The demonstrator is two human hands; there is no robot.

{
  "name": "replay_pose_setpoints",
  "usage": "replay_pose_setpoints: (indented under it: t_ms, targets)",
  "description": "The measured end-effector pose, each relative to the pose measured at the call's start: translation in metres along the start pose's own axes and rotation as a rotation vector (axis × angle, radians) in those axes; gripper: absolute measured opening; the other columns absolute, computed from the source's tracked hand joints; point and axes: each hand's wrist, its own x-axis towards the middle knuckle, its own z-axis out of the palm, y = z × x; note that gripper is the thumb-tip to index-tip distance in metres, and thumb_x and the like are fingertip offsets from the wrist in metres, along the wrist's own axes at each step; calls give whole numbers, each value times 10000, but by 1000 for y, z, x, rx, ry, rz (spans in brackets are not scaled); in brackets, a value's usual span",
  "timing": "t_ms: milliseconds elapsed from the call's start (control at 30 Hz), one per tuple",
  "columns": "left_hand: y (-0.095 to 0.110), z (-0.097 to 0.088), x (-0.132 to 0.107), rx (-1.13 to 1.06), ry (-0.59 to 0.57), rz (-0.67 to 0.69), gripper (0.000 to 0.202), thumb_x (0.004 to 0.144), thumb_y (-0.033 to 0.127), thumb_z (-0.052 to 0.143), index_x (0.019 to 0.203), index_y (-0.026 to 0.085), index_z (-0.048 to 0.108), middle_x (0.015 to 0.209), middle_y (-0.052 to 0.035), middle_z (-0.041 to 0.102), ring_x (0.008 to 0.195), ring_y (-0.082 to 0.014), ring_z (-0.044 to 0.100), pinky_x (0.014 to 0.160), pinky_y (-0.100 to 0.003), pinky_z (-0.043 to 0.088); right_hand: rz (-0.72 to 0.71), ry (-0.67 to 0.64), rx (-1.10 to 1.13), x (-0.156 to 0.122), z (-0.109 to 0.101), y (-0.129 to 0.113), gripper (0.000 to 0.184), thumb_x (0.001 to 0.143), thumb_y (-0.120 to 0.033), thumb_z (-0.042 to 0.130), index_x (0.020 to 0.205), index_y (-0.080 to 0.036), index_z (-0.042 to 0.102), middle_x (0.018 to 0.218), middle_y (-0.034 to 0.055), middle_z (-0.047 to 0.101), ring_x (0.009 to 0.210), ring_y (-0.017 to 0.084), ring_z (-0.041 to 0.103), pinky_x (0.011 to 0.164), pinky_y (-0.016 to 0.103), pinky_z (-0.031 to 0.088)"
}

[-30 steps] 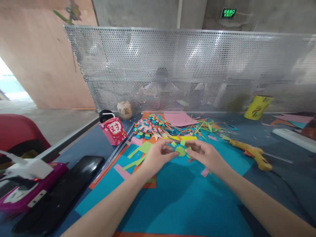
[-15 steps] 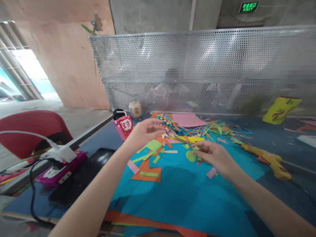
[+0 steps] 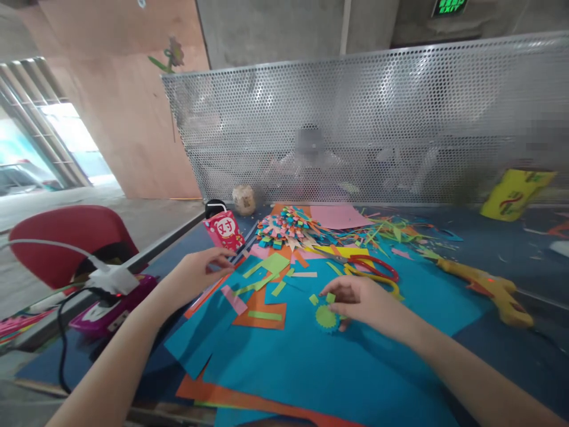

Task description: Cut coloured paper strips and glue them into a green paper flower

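My right hand [image 3: 362,302] rests on the blue paper sheet [image 3: 338,373], its fingertips closed on a small green scalloped paper disc [image 3: 326,318] that lies on a blue backing. My left hand [image 3: 200,271] is out to the left beside a red drink carton [image 3: 224,230]. Its thumb and fingers are pinched together at the edge of a long thin strip [image 3: 222,279]; what they hold I cannot make out. Green and pink paper offcuts [image 3: 271,267] lie between my two hands.
Red and yellow scissors [image 3: 376,270] lie just beyond my right hand, and a yellow glue gun [image 3: 486,287] lies farther right. A heap of coloured paper scraps [image 3: 284,228] sits before a perforated metal screen [image 3: 355,118] with a person behind it. A magenta device [image 3: 111,302] and a red chair [image 3: 71,237] are at the left.
My left hand let go of the disc, swung up over the scraps, then dropped left beside the red carton. My right hand brought the disc down and nearer on the blue sheet.
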Motion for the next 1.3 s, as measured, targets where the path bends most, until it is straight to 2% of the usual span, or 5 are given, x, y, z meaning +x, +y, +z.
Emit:
replay_pose_setpoints:
  t_ms: [133,267,433,1067,1300]
  targets:
    - [5,5,-17,143,-73,46,364,703,424,526,995,219,602,996,-33,662,905,-253,595,790,-330,434,-4,-5,-130,-4,2,-1,237,685,-282,598,895,-180,557,716,4,557,666,144,578,503,238,511]
    - [5,19,-40,280,47,22,509,697,512,510,1106,210,544,1119,-78,601,1025,-291,530,879,-426,373,-132,156,-441,-4,1,-1,183,715,-271,563,888,-220,594,816,34,625,767,176,591,596,268,487]
    - [-1,34,-51,349,44,52,381,709,514,493,946,242,615,1088,-59,624,1010,-274,545,886,-417,366,-256,345,-634,-2,-5,-2,169,731,-247,541,891,-229,591,871,25,644,787,173,592,664,285,466]
    - [-9,40,-60,339,61,-93,363,690,521,467,913,270,604,1153,-6,586,997,-222,572,839,-319,444,-276,772,-653,3,-59,-14,119,744,-205,476,769,-183,590,709,24,655,677,164,617,620,260,456]
    - [-23,47,-65,298,64,-72,369,687,515,438,909,286,622,1143,18,593,999,-216,571,858,-302,427,-199,749,-673,10,-70,-5,109,713,-151,499,769,-178,588,730,36,663,695,168,628,646,269,460]
